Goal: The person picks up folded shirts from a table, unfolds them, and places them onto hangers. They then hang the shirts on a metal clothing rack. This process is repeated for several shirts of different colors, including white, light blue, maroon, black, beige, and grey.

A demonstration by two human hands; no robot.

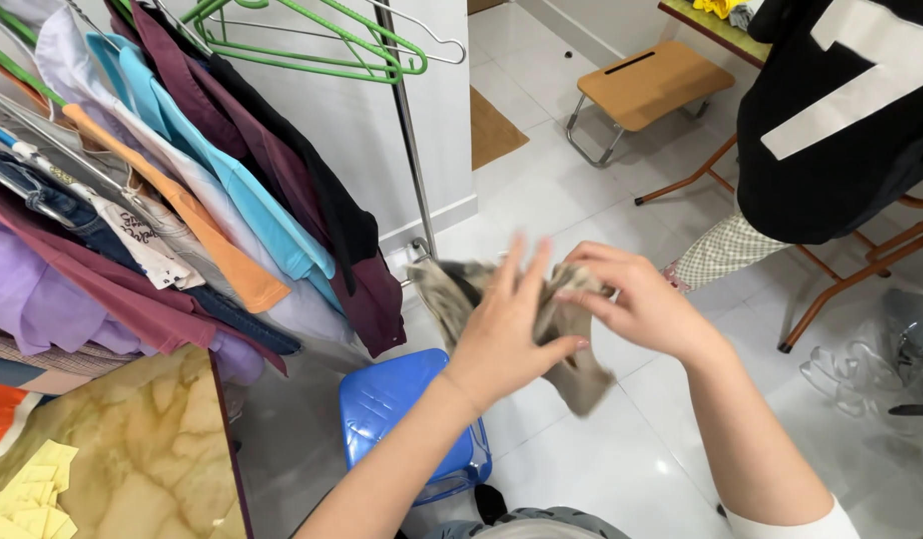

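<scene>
Both my hands hold a small beige and grey patterned garment (571,374) in front of me, above the white tiled floor. My left hand (506,324) lies flat against the cloth with the fingers spread upward. My right hand (636,299) pinches the cloth's upper edge from the right. A corner of the garment hangs down below my hands, and another part sticks out to the left.
A clothes rack (406,120) with many hung shirts and green hangers (311,45) stands at the left. A blue plastic stool (401,409) sits below my arms. A marbled table (132,449) with yellow notes is at bottom left. Another person in a black shirt (831,120) stands at right by a wooden stool (646,85).
</scene>
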